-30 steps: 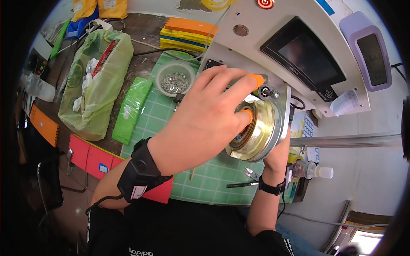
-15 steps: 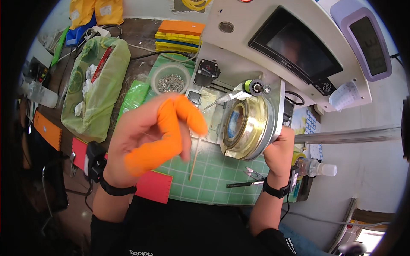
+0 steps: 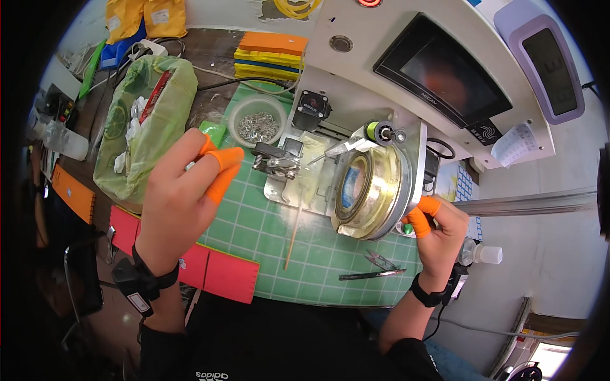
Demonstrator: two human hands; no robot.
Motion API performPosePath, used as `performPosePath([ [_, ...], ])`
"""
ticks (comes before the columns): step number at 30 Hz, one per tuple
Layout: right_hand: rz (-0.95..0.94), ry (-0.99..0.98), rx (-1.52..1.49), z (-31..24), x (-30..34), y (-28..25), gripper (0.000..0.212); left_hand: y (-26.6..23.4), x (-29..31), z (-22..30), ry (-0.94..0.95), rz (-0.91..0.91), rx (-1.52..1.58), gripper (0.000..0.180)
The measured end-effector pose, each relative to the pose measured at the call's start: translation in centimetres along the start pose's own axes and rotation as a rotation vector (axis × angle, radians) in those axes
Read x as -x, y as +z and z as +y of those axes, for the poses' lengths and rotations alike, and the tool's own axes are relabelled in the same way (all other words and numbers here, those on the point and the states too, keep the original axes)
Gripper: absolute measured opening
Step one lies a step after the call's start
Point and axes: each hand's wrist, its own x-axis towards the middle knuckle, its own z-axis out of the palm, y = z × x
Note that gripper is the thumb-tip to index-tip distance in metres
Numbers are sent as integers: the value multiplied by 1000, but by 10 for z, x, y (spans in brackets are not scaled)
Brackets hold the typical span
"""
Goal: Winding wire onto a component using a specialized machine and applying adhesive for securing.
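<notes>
My left hand (image 3: 178, 200), with orange finger covers, is raised over the left of the green cutting mat (image 3: 254, 209). Its fingers are pinched together; a small shiny bit shows among them, too little to name. At the right side of the machine (image 3: 356, 44), my right hand (image 3: 443, 236) has its orange-covered thumb and finger curled at the metal plate's edge, beside a green button (image 3: 408, 228). What they grip, if anything, is hidden. Left of that plate sits a round gold-coloured wheel (image 3: 386, 190). A small metal clamp (image 3: 276, 160) stands nearer my left hand.
A tub of small metal pieces (image 3: 257, 127) stands behind the clamp. Thread snips (image 3: 375, 273) and a thin wooden stick (image 3: 293, 238) lie on the mat. Red boards (image 3: 232, 276) lie at the front left, and a green-lined bin (image 3: 152, 140) stands farther left.
My left hand has drawn back leftward, uncovering the metal clamp. My right hand has shifted rightward from behind the plate, and its orange finger covers and the green button now show.
</notes>
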Motion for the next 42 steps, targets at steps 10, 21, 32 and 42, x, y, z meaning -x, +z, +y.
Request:
performPosePath([
  [10, -6, -4, 49, 7, 6, -5, 18, 25, -12, -9, 7, 46, -96, 16],
  [21, 132, -44, 109, 12, 17, 7, 11, 41, 9, -13, -130, -12, 180, 23],
  [32, 119, -68, 64, 3, 18, 4, 12, 31, 3, -18, -119, -33, 132, 23],
  [42, 208, -2, 199, 15, 33, -13, 15, 43, -12, -19, -183, -98, 287, 21],
])
